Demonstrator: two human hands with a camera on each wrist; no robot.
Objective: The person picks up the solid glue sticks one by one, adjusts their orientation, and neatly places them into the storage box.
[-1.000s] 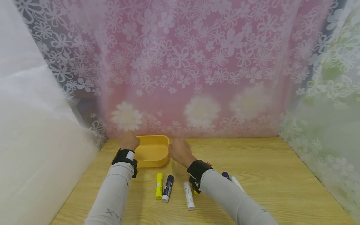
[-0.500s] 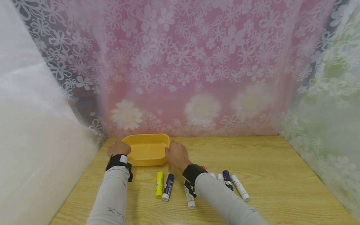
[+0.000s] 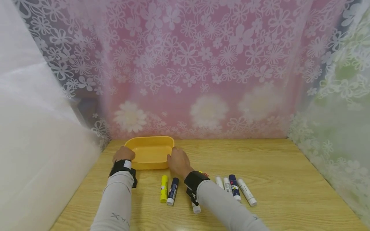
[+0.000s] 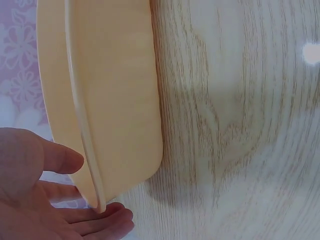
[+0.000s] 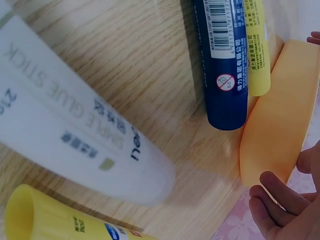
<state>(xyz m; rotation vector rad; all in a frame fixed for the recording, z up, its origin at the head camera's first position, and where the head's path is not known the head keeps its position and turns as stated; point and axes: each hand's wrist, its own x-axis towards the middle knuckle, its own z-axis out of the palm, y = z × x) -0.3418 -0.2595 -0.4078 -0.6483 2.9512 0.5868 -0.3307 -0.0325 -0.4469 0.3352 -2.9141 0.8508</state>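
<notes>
A yellow plastic basin (image 3: 150,165) stands on the table near the back curtain. My left hand (image 3: 124,154) holds its left end; in the left wrist view the thumb lies on the inner side of the rim and the other fingers lie outside. At the opposite end my right hand (image 3: 178,161) holds the rim, with the thumb and fingers (image 5: 280,197) on either side of the wall. Just in front of the basin lie a yellow glue stick (image 3: 163,189) and a navy glue stick (image 3: 172,192). The right wrist partly covers a white glue stick (image 3: 196,208).
Right of my right forearm lie another navy glue stick (image 3: 235,188) and several white ones, the outermost white glue stick (image 3: 247,193) slightly apart. A yellow glue stick (image 5: 30,215) shows low in the right wrist view. A pink flowered curtain (image 3: 202,80) closes off the back.
My left hand shifted left and down to the basin's left end, then stayed there. The right hand moved slightly left along the right end. More glue sticks show beside the right forearm.
</notes>
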